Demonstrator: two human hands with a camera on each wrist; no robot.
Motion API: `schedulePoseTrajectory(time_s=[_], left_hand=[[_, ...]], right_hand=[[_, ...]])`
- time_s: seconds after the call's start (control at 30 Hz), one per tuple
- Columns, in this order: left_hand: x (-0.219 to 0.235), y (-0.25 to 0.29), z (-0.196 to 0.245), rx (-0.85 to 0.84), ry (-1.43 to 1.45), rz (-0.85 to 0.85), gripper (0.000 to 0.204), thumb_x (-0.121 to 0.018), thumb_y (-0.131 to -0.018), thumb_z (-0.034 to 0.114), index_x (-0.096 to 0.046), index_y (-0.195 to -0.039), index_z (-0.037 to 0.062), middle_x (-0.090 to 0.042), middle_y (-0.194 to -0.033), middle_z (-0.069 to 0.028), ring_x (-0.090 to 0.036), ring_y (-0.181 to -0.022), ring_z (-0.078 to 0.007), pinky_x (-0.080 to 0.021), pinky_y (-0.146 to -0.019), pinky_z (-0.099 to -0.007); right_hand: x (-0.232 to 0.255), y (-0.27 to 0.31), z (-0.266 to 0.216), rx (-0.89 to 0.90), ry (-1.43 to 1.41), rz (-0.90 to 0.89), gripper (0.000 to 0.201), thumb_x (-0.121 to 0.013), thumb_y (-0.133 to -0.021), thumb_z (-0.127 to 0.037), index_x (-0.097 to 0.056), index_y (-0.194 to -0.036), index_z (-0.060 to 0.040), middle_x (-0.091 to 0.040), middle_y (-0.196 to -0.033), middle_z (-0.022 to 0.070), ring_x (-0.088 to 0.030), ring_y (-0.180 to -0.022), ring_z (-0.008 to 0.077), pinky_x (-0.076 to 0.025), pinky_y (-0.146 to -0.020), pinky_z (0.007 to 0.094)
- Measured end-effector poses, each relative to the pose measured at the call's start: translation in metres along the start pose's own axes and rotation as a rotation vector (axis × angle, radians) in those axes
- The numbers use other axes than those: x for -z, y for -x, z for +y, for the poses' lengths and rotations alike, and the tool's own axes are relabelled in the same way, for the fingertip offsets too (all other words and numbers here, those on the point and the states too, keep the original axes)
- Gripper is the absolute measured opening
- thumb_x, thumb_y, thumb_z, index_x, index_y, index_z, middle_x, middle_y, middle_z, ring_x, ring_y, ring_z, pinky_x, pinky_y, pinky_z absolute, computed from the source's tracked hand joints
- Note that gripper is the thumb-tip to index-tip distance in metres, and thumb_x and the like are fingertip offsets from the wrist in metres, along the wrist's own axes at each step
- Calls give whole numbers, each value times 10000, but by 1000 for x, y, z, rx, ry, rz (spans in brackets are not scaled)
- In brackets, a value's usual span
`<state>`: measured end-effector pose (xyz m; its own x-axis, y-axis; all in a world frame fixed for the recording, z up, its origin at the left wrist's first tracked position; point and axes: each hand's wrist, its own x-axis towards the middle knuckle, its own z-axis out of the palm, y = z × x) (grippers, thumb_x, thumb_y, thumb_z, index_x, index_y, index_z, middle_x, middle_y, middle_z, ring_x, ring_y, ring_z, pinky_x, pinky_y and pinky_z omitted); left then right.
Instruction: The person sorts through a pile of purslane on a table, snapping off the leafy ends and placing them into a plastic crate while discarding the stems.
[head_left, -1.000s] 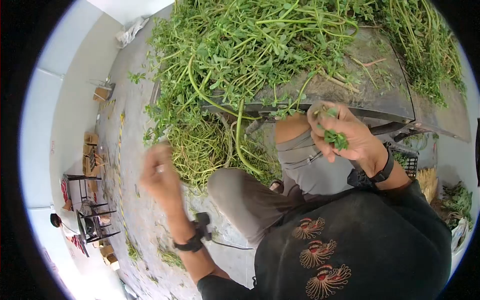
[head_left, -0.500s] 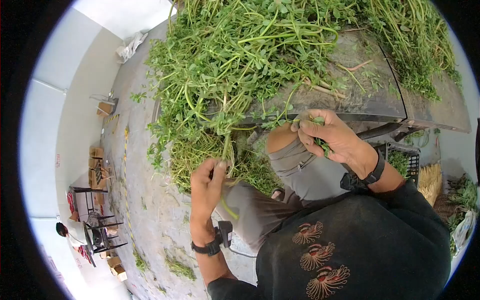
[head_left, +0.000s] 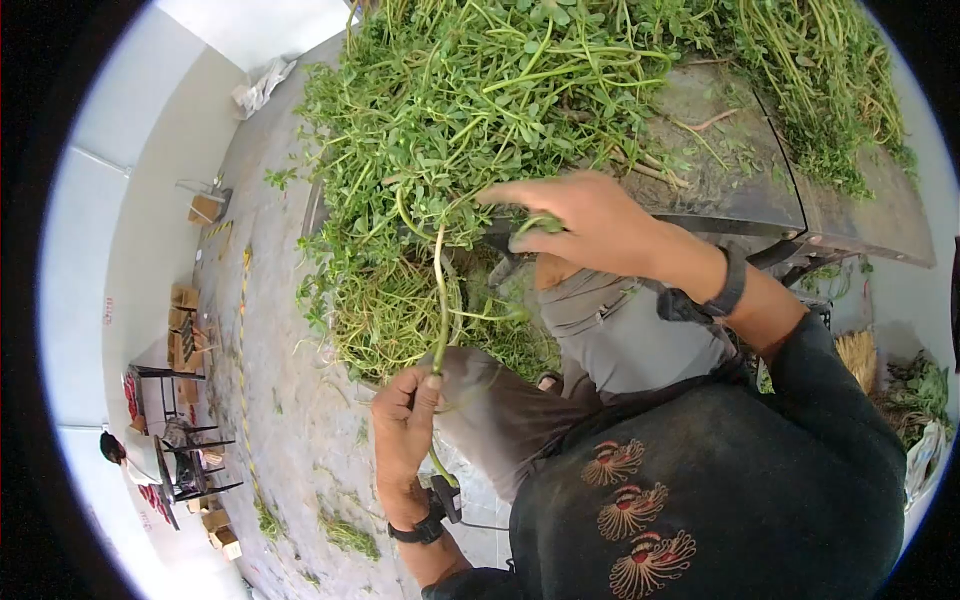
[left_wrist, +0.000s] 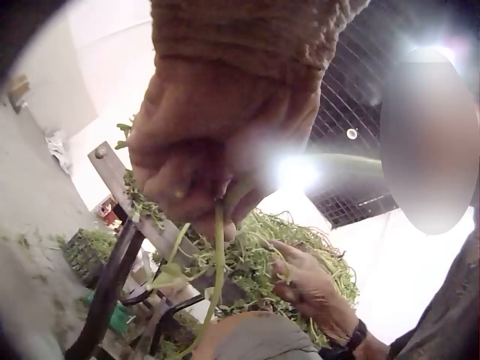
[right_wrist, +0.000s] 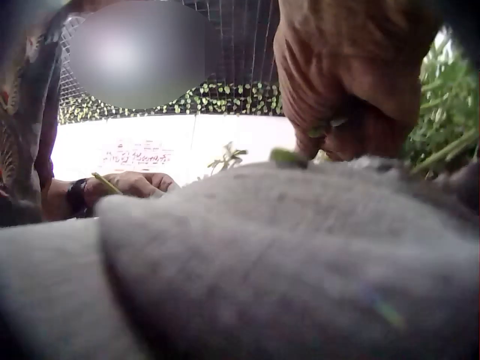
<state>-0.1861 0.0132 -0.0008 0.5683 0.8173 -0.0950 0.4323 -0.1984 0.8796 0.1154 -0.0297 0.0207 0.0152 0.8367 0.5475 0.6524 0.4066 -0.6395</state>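
Observation:
My left hand (head_left: pixel 403 425) pinches a long green plant stem (head_left: pixel 441 290) beside the thigh. From thumb and fingers the stem runs up to the edge of a heap of leafy greens (head_left: pixel 480 120) that look like purslane; its lower end hangs below the hand. The left wrist view also shows the stem (left_wrist: pixel 218 262) coming out from the fingertips. At the heap's front edge is my right hand (head_left: pixel 600 225), index finger stretched towards the stem's top, small green leaves (head_left: pixel 541 224) held between thumb and fingers. Its palm is hidden in the head view.
The heap covers much of a dark worktable (head_left: pixel 715 170), with another bunch of greens (head_left: pixel 820 110) at right. Below the table edge lies a pile of stems (head_left: pixel 400 320). Further left, a seated person (head_left: pixel 140 455) is near stacked boxes (head_left: pixel 183 330).
My left hand came in from the left, took hold of the stem, and now holds it stretched slightly lower. My right hand has moved left from above the knee to the heap's edge.

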Motion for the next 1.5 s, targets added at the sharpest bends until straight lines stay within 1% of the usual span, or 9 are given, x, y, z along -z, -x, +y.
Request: schedulePoseTrajectory(time_s=[0.07, 0.33, 0.47, 0.73, 0.83, 1.33, 1.4, 1.47, 1.5], left_hand=[[-1, 7, 7, 18, 16, -39, 134, -541, -906, 115, -607, -878, 1, -517, -672, 31, -447, -621, -52, -375, -570, -201], [20, 51, -46, 160, -169, -17, 114, -558, -871, 77, -606, -893, -24, -539, -653, -40, -490, -604, -93, -411, -562, -238], [11, 61, -42, 151, -187, 0, 112, -558, -874, 79, -606, -887, -21, -558, -674, -62, -506, -596, -120, -422, -574, -246], [-10, 73, -31, 6, -168, -62, 66, -587, -843, 72, -619, -884, 32, -524, -711, -85, -525, -630, -185, -424, -581, -286], [-6, 84, -47, -15, -381, 2, 75, -570, -848, 65, -604, -880, 7, -546, -731, -117, -548, -635, -223, -443, -592, -312], [13, 136, -138, 98, -646, 353, 93, -537, -845, 44, -586, -905, -7, -581, -793, -154, -570, -710, -313, -452, -641, -381], [17, 144, -150, 220, -627, 375, 113, -530, -855, 68, -586, -914, -11, -591, -792, -160, -588, -709, -311, -453, -641, -384], [21, 151, -168, 301, -592, 421, 147, -516, -866, 100, -594, -927, -8, -608, -765, -156, -606, -710, -299, -456, -636, -374], [24, 155, -178, 313, -534, 452, 159, -512, -869, 112, -599, -929, -8, -616, -748, -152, -609, -691, -292, -457, -631, -368]], right_hand=[[-1, -17, -5, -240, 315, -293, 392, -676, -746, -273, -601, -1101, -126, -632, -808, 169, -606, -774, 351, -468, -644, 464], [-2, -15, 33, -162, 527, -146, 229, -633, -796, -272, -638, -954, -107, -629, -734, 135, -599, -691, 334, -468, -597, 431], [0, -15, 8, 96, 399, -27, 418, -647, -791, -259, -560, -1196, -207, -576, -624, 110, -586, -611, 286, -450, -541, 378], [-8, -38, 20, -87, 716, -401, 598, -624, -805, -235, -380, -1349, -272, -571, -629, 99, -600, -583, 282, -450, -473, 389], [-6, -37, 24, -111, 761, -303, 311, -533, -864, -224, -561, -1173, -202, -613, -723, 97, -635, -703, 283, -487, -554, 420], [8, -42, 63, -181, 711, -13, 351, -575, -846, -313, -572, -1184, -218, -651, -939, 139, -624, -872, 323, -489, -726, 482], [8, -39, 61, -15, 729, 115, 331, -559, -863, -363, -583, -1177, -262, -640, -732, 122, -635, -681, 267, -504, -597, 410], [20, -45, 28, -259, 283, -68, 435, -599, -881, -281, -549, -1203, 7, -463, -467, 100, -289, -359, 108, -279, -386, 293], [18, -45, 27, -260, 288, -62, 399, -597, -883, -290, -582, -1176, -19, -417, -432, 63, -256, -349, 86, -246, -374, 273]])
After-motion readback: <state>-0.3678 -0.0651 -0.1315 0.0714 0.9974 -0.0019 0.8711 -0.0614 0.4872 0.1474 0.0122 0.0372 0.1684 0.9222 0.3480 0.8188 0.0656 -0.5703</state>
